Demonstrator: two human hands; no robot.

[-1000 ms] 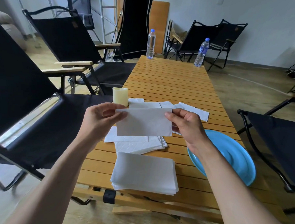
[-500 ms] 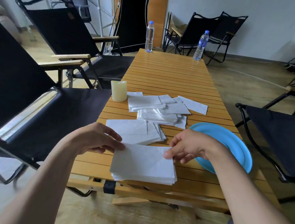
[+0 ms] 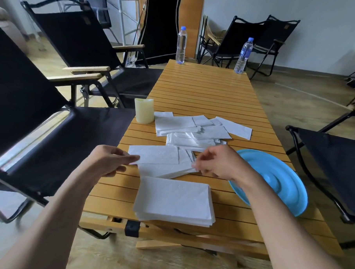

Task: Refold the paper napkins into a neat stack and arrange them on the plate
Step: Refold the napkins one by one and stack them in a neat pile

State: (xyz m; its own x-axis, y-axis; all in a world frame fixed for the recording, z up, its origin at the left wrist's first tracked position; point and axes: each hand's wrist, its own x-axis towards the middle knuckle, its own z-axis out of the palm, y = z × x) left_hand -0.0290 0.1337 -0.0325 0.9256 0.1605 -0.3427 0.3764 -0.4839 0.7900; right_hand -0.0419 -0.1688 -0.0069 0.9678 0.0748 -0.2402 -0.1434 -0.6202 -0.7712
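Note:
A neat stack of folded white napkins [image 3: 173,199] lies near the front edge of the slatted wooden table [image 3: 205,90]. Just behind it is a looser pile of napkins [image 3: 163,170] with one napkin [image 3: 157,154] on top. My left hand [image 3: 110,160] pinches that top napkin's left corner. My right hand [image 3: 218,162] has curled fingers at the pile's right edge, blurred, so the grip is unclear. A blue plate [image 3: 276,179] with nothing on it sits to the right, overhanging the table edge. More unfolded napkins [image 3: 193,131] lie scattered farther back.
A cream candle [image 3: 144,110] stands left of the scattered napkins. Two water bottles [image 3: 181,45] [image 3: 243,55] stand at the table's far end. Black folding chairs flank the table on the left [image 3: 50,149] and right [image 3: 334,161].
The folded napkin I held up was laid on the front stack. Both hands then let go and moved back to the middle pile.

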